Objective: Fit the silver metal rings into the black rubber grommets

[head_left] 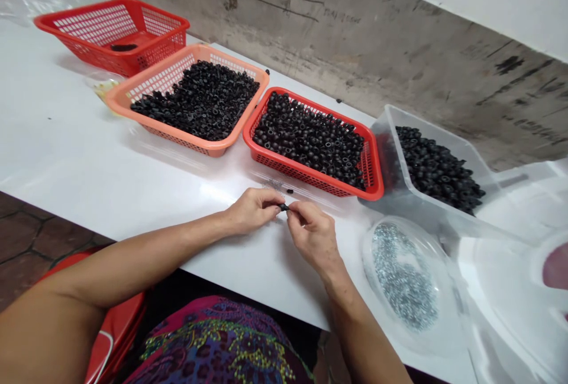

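Between my two hands is a small black part (pixel 283 207), pinched over the white table. The thumb and fingertips of my left hand (pixel 251 209) close on its left end. My right hand (pixel 313 231) has its fingertips pressed together at the right end of the same part. Just beyond my fingers another small black piece (pixel 290 191) lies on the table, beside a scatter of tiny metal bits (pixel 273 184). A red basket (pixel 310 180) of round black parts with holes stands right behind my hands. What my fingertips cover of the held part is hidden.
An orange basket (pixel 177 135) of smaller black rings and a red basket (pixel 89 47) with one dark item stand to the left. At right are a clear bin (pixel 402 177) of black parts and a round clear dish (pixel 370 254) of small shiny metal pieces. A wall (pixel 284 35) runs behind.
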{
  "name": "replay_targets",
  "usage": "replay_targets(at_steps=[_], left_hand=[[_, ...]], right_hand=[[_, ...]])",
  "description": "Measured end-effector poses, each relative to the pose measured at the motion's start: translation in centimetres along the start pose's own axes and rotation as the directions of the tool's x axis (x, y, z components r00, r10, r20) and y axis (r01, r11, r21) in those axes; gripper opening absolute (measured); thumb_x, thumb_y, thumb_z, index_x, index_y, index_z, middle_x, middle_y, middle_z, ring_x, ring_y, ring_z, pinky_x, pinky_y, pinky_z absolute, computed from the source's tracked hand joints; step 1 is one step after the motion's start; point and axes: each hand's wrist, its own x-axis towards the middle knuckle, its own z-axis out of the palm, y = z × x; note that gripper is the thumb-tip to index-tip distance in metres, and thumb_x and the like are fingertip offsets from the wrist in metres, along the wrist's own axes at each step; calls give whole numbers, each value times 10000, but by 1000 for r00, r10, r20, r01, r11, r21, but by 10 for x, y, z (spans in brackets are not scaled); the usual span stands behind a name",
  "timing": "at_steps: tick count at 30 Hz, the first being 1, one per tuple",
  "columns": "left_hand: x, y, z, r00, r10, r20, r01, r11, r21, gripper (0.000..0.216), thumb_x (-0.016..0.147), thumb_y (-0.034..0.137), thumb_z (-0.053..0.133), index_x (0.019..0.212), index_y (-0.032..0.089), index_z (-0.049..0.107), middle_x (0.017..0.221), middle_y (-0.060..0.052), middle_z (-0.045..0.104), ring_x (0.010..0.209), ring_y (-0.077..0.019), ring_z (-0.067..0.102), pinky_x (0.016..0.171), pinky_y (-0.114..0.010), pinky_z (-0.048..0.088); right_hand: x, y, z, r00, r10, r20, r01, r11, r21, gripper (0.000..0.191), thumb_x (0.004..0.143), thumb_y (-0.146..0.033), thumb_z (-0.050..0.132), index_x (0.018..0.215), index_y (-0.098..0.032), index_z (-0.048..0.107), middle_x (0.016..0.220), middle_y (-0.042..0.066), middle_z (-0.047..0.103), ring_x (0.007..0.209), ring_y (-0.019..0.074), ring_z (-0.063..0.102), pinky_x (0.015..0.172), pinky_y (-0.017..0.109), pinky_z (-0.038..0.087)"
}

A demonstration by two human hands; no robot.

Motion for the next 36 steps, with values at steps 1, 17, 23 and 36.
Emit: replay_targets(at_steps=[1, 17, 23, 36], left_hand=[[0, 0, 0, 1000, 16, 0, -16, 1000, 21, 216, 739, 46, 577, 859, 144, 728, 752, 0, 689, 666, -105, 589, 653, -238, 493], [-4, 6, -3, 996, 10, 86, -19, 994, 105, 158, 750, 92, 596, 790, 133, 743, 681, 0, 672, 613, -104, 552, 580, -220, 421], [-3, 3, -6, 995, 14, 103, -36, 976, 214, 200, 753, 56, 543, 801, 129, 723, 697, -1, 678, 654, -118, 579, 629, -237, 438], [-7, 11, -3, 909, 345, 233, -394, 895, 210, 167, 878, 110, 505, 909, 157, 662, 874, -34, 563, 824, -150, 544, 785, -317, 488]], right_hand=[[0, -1, 0, 1000, 5, -6, -5, 1000, 1, 160, 839, -141, 525, 806, -193, 672, 763, 44, 697, 686, 169, 635, 648, 281, 497], [10, 4, 0, 871, 397, 288, -483, 797, 363, 91, 720, -268, 616, 681, -190, 588, 536, -39, 546, 460, 105, 464, 445, 229, 360], [8, 1, 8, 962, 214, 168, -249, 942, 226, 90, 729, -186, 551, 648, -195, 588, 601, -10, 580, 546, 119, 488, 540, 256, 399], [13, 33, -4, 777, 151, 610, -620, 350, 702, 274, 699, -320, 866, 858, -174, 697, 746, 24, 721, 645, 135, 676, 547, 232, 556]])
